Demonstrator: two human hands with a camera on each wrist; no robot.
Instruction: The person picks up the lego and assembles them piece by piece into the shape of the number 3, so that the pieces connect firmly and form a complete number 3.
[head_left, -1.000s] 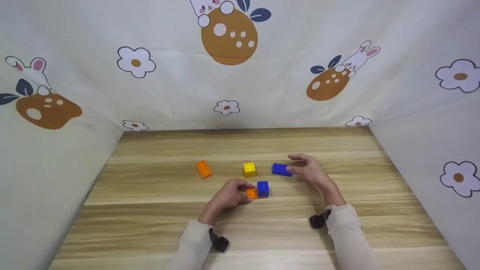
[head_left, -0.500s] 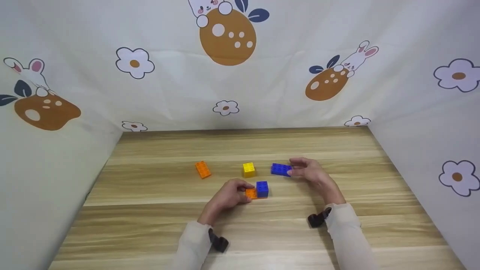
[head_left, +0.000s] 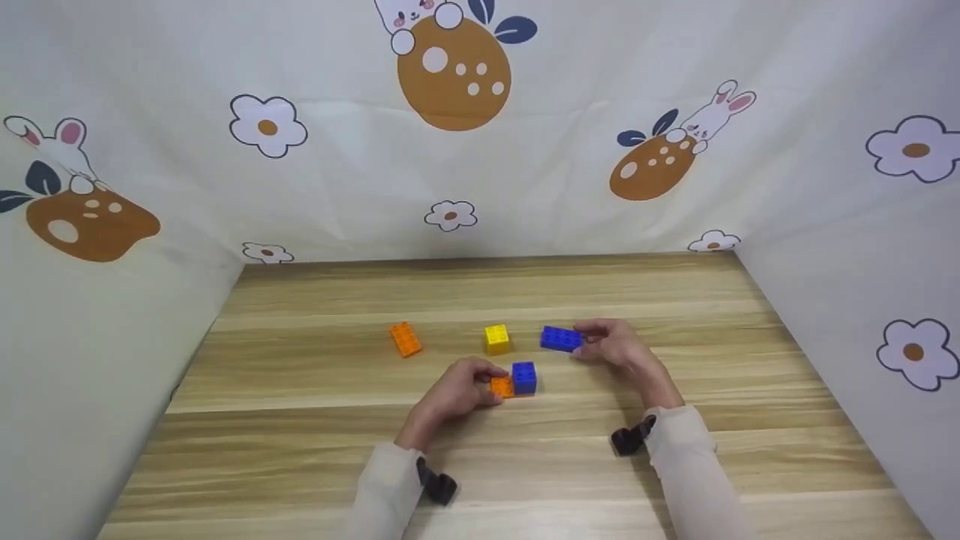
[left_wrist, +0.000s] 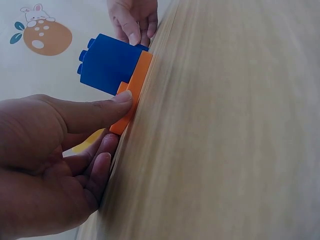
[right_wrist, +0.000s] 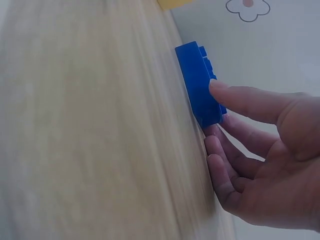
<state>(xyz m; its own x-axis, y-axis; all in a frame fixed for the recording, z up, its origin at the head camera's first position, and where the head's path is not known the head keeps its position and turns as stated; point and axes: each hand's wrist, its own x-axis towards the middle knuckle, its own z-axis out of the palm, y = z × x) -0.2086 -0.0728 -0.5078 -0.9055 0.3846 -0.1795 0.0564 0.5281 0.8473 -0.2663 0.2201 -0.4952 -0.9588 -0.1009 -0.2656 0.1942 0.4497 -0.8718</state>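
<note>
The flat orange block (head_left: 502,387) with a small blue block (head_left: 525,376) stacked on its right end is held at its left end by the left hand (head_left: 457,391); in the left wrist view the thumb (left_wrist: 95,112) is seen pressed on the orange edge, while the fingers below are curled and partly hidden. The long blue block (head_left: 561,339) lies on the wooden table (head_left: 300,420) and is pinched at its right end by the right hand (head_left: 616,343) — thumb on top, fingers underneath, so this end is covered from above. A yellow block (head_left: 497,339) stands between the two hands, and an orange block (head_left: 406,339) lies apart at the left. Both wrist views are blurred on the table side — the grain is hard to make out.
</note>
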